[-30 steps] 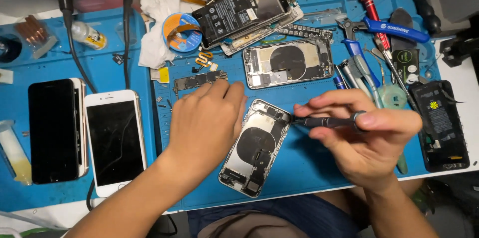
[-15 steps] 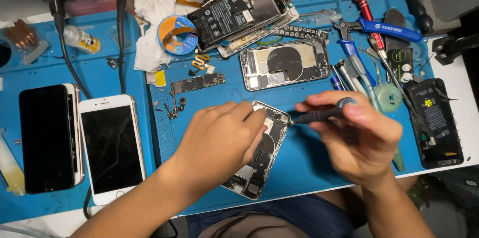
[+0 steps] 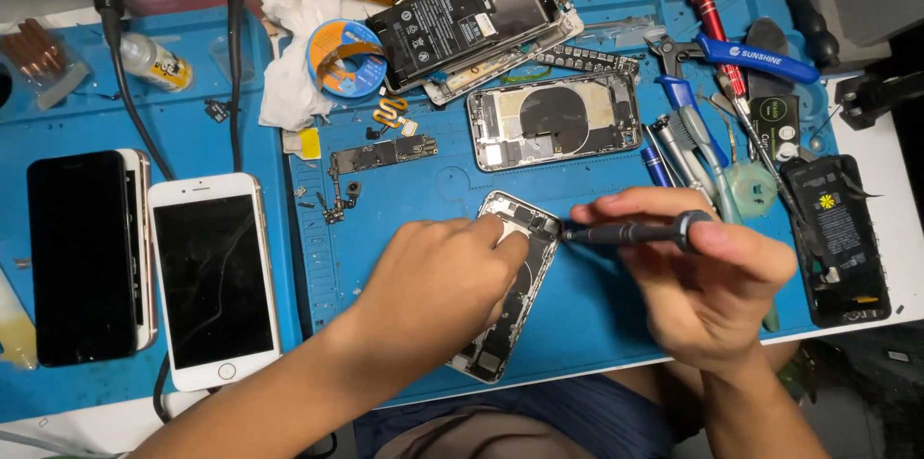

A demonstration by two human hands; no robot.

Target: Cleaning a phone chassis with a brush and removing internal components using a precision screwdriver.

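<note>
Left hand: lying palm-down across the opened phone chassis, fingers spread and pressing it flat against the blue work mat; holding nothing else.
Right hand: curling shut around a dark precision screwdriver, the thumb and fingers pinching the shaft and the end cap sitting by the forefinger.
Chassis position: resting near the front edge of the mat, directly under the left hand and just to the left of the right hand.
Chassis long axis: running on a slant, its top end pointing away from the person and a little to the right, its bottom end pointing toward the person's lap.
Screwdriver axis: lying almost level, its tip pointing left and meeting the chassis at its upper right corner; whether the tip is seated in a screw is too small to tell.
Nearer hand: the left is touching the chassis; the right is reaching it only through the tool.
Nearby, far side: a second gutted phone back lying crosswise, well apart.
Nearby, left: a white-faced phone and a black phone lying side by side.
Nearby, right: blue-handled pliers among loose tools.
</note>
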